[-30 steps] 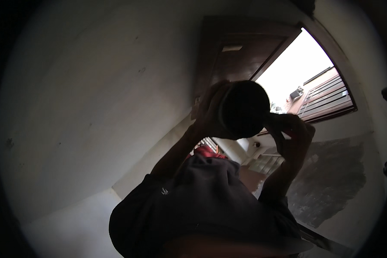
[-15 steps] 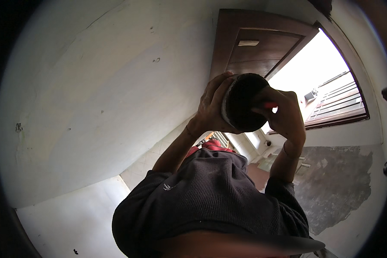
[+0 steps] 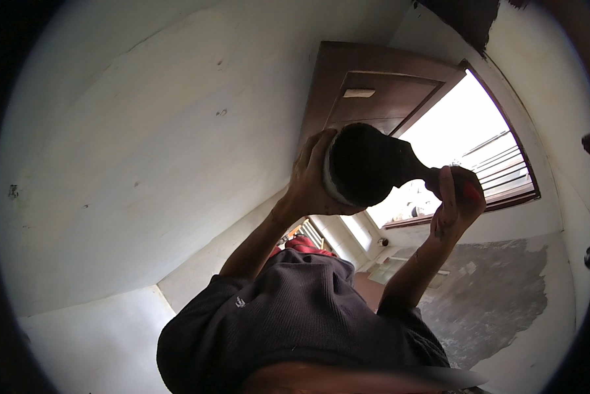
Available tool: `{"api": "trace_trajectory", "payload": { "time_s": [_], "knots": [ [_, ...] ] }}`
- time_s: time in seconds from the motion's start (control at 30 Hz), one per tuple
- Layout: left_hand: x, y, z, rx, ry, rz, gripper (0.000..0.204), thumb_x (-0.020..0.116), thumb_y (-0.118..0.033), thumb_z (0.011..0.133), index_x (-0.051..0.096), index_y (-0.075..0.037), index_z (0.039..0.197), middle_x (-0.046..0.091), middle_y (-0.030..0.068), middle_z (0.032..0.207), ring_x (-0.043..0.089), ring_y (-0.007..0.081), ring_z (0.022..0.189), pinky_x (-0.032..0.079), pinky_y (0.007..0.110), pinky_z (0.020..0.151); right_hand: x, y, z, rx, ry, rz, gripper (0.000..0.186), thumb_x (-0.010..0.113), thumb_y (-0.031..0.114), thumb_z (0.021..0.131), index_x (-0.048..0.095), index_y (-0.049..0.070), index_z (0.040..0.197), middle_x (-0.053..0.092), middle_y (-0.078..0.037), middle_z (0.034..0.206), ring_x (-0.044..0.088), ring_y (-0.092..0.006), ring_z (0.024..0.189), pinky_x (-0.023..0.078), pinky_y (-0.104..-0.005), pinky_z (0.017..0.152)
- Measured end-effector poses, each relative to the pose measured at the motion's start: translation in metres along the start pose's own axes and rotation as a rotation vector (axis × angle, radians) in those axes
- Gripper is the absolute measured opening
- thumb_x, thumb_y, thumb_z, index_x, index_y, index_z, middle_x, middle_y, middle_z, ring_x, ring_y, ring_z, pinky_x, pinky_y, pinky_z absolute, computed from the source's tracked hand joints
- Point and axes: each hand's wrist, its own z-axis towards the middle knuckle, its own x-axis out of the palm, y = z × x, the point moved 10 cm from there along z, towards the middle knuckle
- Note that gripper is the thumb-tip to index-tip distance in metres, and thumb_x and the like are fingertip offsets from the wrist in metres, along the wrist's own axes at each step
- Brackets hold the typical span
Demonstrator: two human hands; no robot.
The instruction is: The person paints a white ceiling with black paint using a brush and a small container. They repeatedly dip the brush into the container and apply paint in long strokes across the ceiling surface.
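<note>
Fingers (image 3: 313,150) grip a round tub (image 3: 354,165) and flared tool (image 3: 411,165).

Near, the shirt (image 3: 295,308) is showing ribbed, matt dark cloth, and just beyond it a red cloth (image 3: 308,244) is bunching in soft folds. The container (image 3: 333,187) is looking dull and dark inside, its pale edge rough, while the scraper (image 3: 405,163) is appearing only as a black silhouette, its material hard to tell. Far off, the brown door (image 3: 360,62) is looking like wood with a faint sheen. On the left, the pale wall (image 3: 144,131) is looking matt and mostly smooth, pitted in spots; on the right, a grey patch (image 3: 488,295) is showing a mottled surface.
</note>
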Motion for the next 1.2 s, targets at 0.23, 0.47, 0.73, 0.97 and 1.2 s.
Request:
{"api": "trace_trajectory", "payload": {
  "time_s": [0.23, 0.47, 0.73, 0.97, 1.2],
  "knots": [
    [-0.001, -0.011, -0.001, 0.046, -0.047, 0.055, 0.129, 0.102, -0.048, 0.048, 0.038, -0.001, 0.149, 0.051, 0.0227, 0.143, 0.054, 0.0426, 0.130, 0.048, 0.052, 0.108, -0.007, 0.007, -0.008, -0.062, 0.070, 0.071, 0.021, 0.083, -0.006, 0.078, 0.069, -0.004, 0.094, 0.076, -0.014, 0.083, 0.074, -0.0189, 0.075, 0.062, -0.0313, 0.066],
    [-0.010, -0.028, 0.021, 0.104, -0.029, 0.063, 0.127, 0.100, -0.052, 0.050, 0.039, 0.002, 0.148, 0.052, 0.0251, 0.139, 0.057, 0.0419, 0.126, 0.052, 0.051, 0.104, 0.010, 0.045, -0.003, -0.231, 0.297, -0.204, 0.013, 0.084, -0.002, 0.081, 0.077, -0.001, 0.093, 0.078, -0.011, 0.087, 0.076, -0.0166, 0.078, 0.062, -0.0290, 0.069],
    [-0.008, -0.033, 0.020, 0.177, -0.032, 0.052, 0.127, 0.098, -0.058, 0.055, 0.041, 0.007, 0.148, 0.050, 0.0261, 0.140, 0.056, 0.0412, 0.127, 0.052, 0.048, 0.104, 0.013, 0.052, -0.009, -0.258, 0.326, -0.163, 0.017, 0.084, -0.005, 0.079, 0.077, 0.000, 0.093, 0.078, -0.012, 0.087, 0.077, -0.0193, 0.082, 0.063, -0.0305, 0.072],
    [-0.008, -0.038, 0.024, 0.202, -0.025, 0.077, 0.125, 0.098, -0.056, 0.056, 0.041, 0.007, 0.148, 0.048, 0.0271, 0.143, 0.055, 0.0416, 0.129, 0.052, 0.048, 0.104, 0.013, 0.052, -0.007, -0.238, 0.290, -0.071, 0.019, 0.083, -0.008, 0.078, 0.077, 0.000, 0.093, 0.078, -0.014, 0.090, 0.077, -0.0204, 0.082, 0.062, -0.0306, 0.072],
    [-0.010, -0.035, 0.025, 0.193, -0.063, 0.063, 0.125, 0.099, -0.053, 0.054, 0.040, 0.004, 0.148, 0.051, 0.0261, 0.142, 0.055, 0.0427, 0.129, 0.050, 0.050, 0.106, 0.011, 0.052, -0.004, -0.283, 0.283, -0.278, 0.018, 0.083, -0.006, 0.078, 0.076, -0.002, 0.094, 0.077, -0.013, 0.086, 0.074, -0.0160, 0.074, 0.061, -0.0287, 0.065]
  ]
}}
